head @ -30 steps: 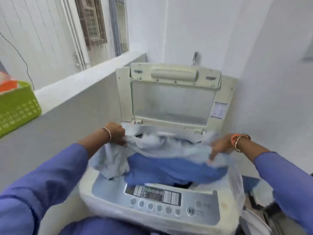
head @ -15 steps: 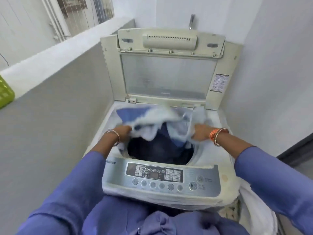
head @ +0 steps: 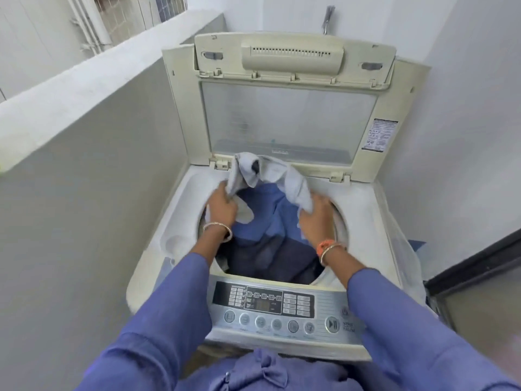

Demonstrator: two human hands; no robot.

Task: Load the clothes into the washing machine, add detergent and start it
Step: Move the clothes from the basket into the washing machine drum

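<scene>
Over the open top-loading washing machine (head: 180, 249), the left hand (head: 222, 206) and right hand (head: 315, 218) each grip an end of a pale grey garment (head: 267, 173), soft, light and floppy, best bunched, above blue clothes (head: 267, 221) in the drum.

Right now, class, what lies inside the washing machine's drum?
Inside the drum lie a blue garment and darker cloth. Both hands grip a pale grey garment over them. The drum's bottom is covered.

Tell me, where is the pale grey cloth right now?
Head view, centre: the pale grey cloth is over the drum's back rim, gripped by left hand and right hand.
</scene>
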